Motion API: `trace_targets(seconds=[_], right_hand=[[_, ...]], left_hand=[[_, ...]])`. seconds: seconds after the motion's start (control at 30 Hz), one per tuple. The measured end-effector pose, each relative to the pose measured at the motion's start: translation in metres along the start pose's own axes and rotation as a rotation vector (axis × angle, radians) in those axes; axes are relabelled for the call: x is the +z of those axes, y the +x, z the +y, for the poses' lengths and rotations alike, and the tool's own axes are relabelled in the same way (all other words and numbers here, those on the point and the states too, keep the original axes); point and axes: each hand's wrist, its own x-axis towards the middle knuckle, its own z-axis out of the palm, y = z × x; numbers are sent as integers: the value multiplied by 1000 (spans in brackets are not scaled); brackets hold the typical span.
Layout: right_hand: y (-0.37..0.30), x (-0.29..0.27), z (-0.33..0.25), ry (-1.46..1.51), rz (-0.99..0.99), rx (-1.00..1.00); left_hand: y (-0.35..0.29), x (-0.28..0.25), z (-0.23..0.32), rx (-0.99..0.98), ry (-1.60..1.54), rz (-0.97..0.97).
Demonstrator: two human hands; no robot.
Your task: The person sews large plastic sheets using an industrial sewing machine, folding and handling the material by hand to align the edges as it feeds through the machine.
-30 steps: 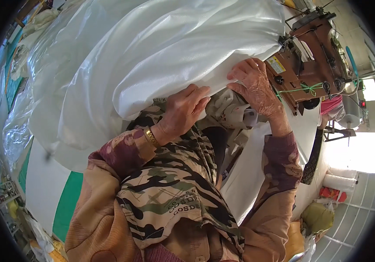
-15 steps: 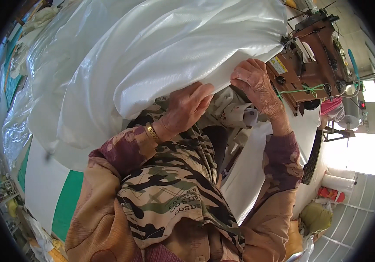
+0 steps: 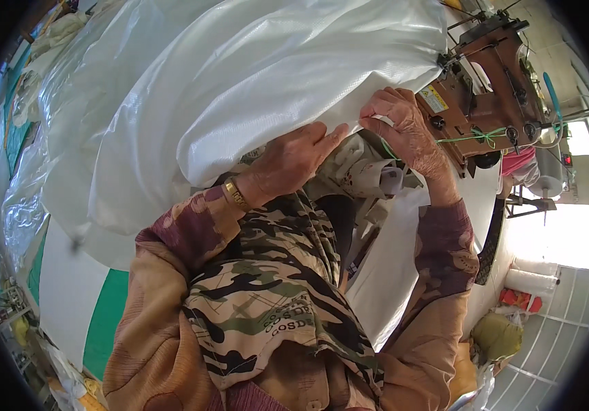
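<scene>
1. The white sheet (image 3: 239, 89) spreads left from the sewing machine (image 3: 507, 109).
2. Left hand (image 3: 287, 161), farther from the machine, pinches its edge; right hand (image 3: 407, 137), nearer, has a narrow grip there.
3. Left fingertips have shifted machine-ward, bringing both hands together.

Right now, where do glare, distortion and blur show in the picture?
Head view: the window area at right is blown out white; head view: sheen streaks the white sheeting; head view: the pale gridded panel at lower right bows near the dark rim, and a blurred dark speck shows at left.
</scene>
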Motion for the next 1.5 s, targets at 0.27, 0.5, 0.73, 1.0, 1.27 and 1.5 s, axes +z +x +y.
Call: trace_targets(seconds=[0.27, 0.5, 0.73, 1.0, 1.27, 1.5], right_hand=[[2, -10, 8, -64, 32, -7], [0, -15, 39, -101, 69, 41], [-1, -20, 59, -238, 169, -55], [4, -37, 84, -206, 190, -21], [3, -50, 96, -334, 204, -41], [0, -49, 119, -356, 322, 0]], left_hand=[[9, -6, 4, -49, -102, -19], [15, -10, 2, -145, -214, -6], [16, -10, -5, -175, -286, -11], [18, -12, -10, -195, -320, -34], [19, -14, -14, -179, -308, -64], [16, -8, -5, -116, -222, -142]])
